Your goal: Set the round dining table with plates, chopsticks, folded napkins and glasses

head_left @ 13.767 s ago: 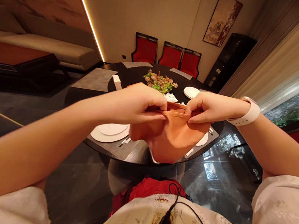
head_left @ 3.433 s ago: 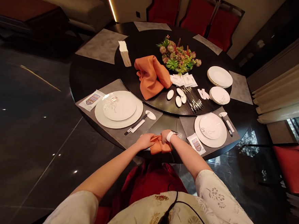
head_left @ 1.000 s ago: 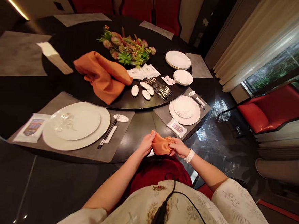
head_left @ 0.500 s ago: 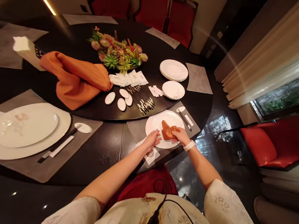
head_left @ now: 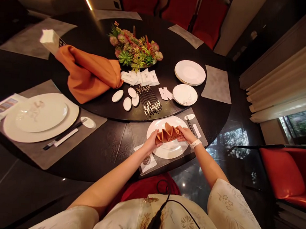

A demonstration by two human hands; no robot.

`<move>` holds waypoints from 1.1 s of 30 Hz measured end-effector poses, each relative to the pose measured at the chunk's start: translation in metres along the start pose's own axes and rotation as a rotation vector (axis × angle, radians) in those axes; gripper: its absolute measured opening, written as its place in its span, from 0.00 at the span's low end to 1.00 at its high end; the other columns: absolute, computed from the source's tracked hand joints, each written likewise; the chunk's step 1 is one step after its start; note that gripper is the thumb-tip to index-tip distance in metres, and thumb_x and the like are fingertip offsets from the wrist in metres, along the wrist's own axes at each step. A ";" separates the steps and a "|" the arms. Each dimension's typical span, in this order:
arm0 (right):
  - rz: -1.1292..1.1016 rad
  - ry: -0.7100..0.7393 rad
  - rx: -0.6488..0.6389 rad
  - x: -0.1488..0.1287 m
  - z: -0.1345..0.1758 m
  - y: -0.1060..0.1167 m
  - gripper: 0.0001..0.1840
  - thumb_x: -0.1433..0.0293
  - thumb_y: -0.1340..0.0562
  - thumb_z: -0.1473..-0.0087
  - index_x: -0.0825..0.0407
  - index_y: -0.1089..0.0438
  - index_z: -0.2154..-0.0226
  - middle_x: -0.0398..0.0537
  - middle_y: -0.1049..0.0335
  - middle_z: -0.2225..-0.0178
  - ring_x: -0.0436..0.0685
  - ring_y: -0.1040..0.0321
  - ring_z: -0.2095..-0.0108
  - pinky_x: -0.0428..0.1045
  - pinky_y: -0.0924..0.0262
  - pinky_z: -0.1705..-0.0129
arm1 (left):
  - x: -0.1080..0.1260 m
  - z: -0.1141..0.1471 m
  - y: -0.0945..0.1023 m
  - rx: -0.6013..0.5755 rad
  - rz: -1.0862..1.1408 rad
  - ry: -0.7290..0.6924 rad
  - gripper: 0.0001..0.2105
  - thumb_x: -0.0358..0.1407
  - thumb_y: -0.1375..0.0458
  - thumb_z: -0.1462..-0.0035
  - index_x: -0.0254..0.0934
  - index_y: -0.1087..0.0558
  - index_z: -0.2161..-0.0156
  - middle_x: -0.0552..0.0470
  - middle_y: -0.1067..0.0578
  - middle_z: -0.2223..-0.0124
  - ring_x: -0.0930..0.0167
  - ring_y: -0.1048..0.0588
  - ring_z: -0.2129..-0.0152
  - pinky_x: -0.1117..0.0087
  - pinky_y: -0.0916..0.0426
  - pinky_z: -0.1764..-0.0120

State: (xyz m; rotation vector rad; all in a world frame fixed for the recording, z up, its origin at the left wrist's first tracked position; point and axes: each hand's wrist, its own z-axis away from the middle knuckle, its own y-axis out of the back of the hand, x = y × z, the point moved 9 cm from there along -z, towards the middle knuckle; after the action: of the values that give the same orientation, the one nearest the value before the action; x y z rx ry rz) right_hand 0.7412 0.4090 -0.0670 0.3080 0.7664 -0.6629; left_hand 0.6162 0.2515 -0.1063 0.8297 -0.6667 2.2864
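We hold an orange napkin (head_left: 168,133) over a white plate (head_left: 170,153); the fingers of our left hand (head_left: 150,143) grip one end and those of our right hand (head_left: 187,134) the other, set apart by the napkin's length. The folding looks mostly done to us: pleats stand in a row of peaks between the fingers. The letting go is not yet done, and we cannot tell whether the napkin's underside rests on the plate. Just right of the right fingers, chopsticks (head_left: 190,124) and a small dish (head_left: 190,116) already lie on a grey mat (head_left: 137,130); a packet (head_left: 148,164) shows below the left fingers, partly behind our forearm. Well left of the left fingers, a second plate (head_left: 74,117) already has its dish and chopsticks. Beyond the fingers, on the dark table (head_left: 100,156), an orange cloth (head_left: 90,75) lies heaped, not folded, near a bundle of chopsticks (head_left: 150,102)
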 end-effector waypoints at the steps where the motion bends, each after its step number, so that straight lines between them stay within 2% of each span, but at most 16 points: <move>1: -0.012 -0.004 0.002 0.001 -0.003 0.003 0.25 0.50 0.39 0.41 0.57 0.30 0.63 0.49 0.25 0.74 0.49 0.31 0.80 0.43 0.31 0.77 | -0.002 0.000 0.004 -0.004 -0.001 -0.018 0.27 0.58 0.50 0.39 0.44 0.35 0.43 0.43 0.27 0.44 0.64 0.24 0.54 0.65 0.27 0.60; 3: -0.025 -0.004 0.013 0.003 -0.008 0.007 0.23 0.52 0.40 0.39 0.56 0.30 0.62 0.48 0.26 0.74 0.48 0.32 0.81 0.43 0.32 0.78 | -0.005 0.001 0.011 -0.001 -0.039 -0.060 0.27 0.58 0.52 0.39 0.44 0.36 0.43 0.44 0.27 0.43 0.65 0.24 0.54 0.66 0.26 0.60; 6: -0.045 0.014 0.024 0.004 -0.014 0.012 0.20 0.53 0.41 0.38 0.56 0.31 0.61 0.47 0.26 0.74 0.47 0.33 0.82 0.42 0.33 0.79 | -0.013 0.001 0.023 0.064 -0.111 -0.087 0.27 0.57 0.52 0.37 0.44 0.39 0.40 0.43 0.28 0.43 0.67 0.23 0.56 0.68 0.26 0.61; 10: -0.065 0.021 0.042 0.005 -0.017 0.017 0.22 0.51 0.41 0.39 0.55 0.32 0.62 0.44 0.29 0.78 0.47 0.35 0.83 0.43 0.34 0.79 | -0.021 0.002 0.038 0.147 -0.117 -0.123 0.28 0.52 0.48 0.37 0.43 0.43 0.36 0.44 0.27 0.46 0.68 0.22 0.60 0.68 0.26 0.63; 13: -0.085 0.045 0.052 0.005 -0.018 0.021 0.22 0.51 0.43 0.38 0.55 0.33 0.63 0.42 0.31 0.79 0.47 0.37 0.84 0.43 0.35 0.79 | -0.019 0.004 0.049 0.212 -0.221 -0.205 0.28 0.52 0.45 0.39 0.40 0.39 0.39 0.44 0.26 0.49 0.67 0.23 0.59 0.68 0.27 0.62; 16: -0.082 0.061 0.063 0.007 -0.019 0.024 0.20 0.52 0.43 0.37 0.54 0.34 0.64 0.41 0.33 0.79 0.46 0.37 0.83 0.42 0.36 0.79 | -0.013 0.006 0.057 0.264 -0.305 -0.314 0.26 0.52 0.42 0.42 0.39 0.32 0.44 0.44 0.26 0.50 0.65 0.25 0.54 0.67 0.29 0.55; 20: -0.088 0.078 0.080 0.009 -0.020 0.026 0.17 0.56 0.43 0.37 0.54 0.35 0.64 0.40 0.34 0.78 0.46 0.37 0.82 0.42 0.36 0.78 | -0.011 0.007 0.059 0.271 -0.352 -0.370 0.23 0.49 0.40 0.44 0.37 0.29 0.48 0.44 0.26 0.49 0.64 0.27 0.50 0.64 0.32 0.48; 25: -0.004 0.099 0.262 0.015 -0.020 0.045 0.14 0.59 0.41 0.40 0.53 0.35 0.65 0.40 0.33 0.76 0.47 0.37 0.81 0.44 0.35 0.78 | -0.013 0.005 0.056 0.252 -0.305 -0.372 0.23 0.44 0.39 0.44 0.37 0.31 0.46 0.42 0.27 0.46 0.64 0.25 0.52 0.62 0.32 0.47; 28: 0.052 0.154 0.382 0.014 -0.012 0.058 0.13 0.60 0.39 0.43 0.53 0.33 0.64 0.42 0.31 0.72 0.47 0.37 0.81 0.43 0.39 0.80 | -0.010 0.005 0.063 0.265 -0.293 -0.367 0.23 0.41 0.37 0.45 0.37 0.31 0.45 0.40 0.30 0.41 0.64 0.25 0.52 0.62 0.31 0.48; 31: 0.018 0.249 0.509 0.015 0.006 0.071 0.15 0.58 0.39 0.47 0.53 0.33 0.64 0.43 0.31 0.69 0.47 0.36 0.79 0.42 0.40 0.80 | 0.009 0.004 0.085 0.285 -0.310 -0.382 0.23 0.38 0.37 0.46 0.37 0.31 0.45 0.39 0.32 0.39 0.64 0.26 0.52 0.61 0.31 0.48; 33: -0.085 0.332 0.616 0.021 0.025 0.082 0.19 0.55 0.37 0.52 0.54 0.32 0.65 0.45 0.29 0.68 0.47 0.35 0.78 0.43 0.39 0.79 | 0.038 0.002 0.111 0.326 -0.328 -0.412 0.23 0.37 0.38 0.46 0.38 0.32 0.44 0.39 0.32 0.39 0.64 0.25 0.53 0.61 0.30 0.49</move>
State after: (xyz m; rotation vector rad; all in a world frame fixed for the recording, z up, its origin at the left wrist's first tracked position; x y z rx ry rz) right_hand 0.8198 0.4499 -0.0631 0.9707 0.8801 -0.9357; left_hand 0.5176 0.1877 -0.1056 1.4731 -0.2945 1.9636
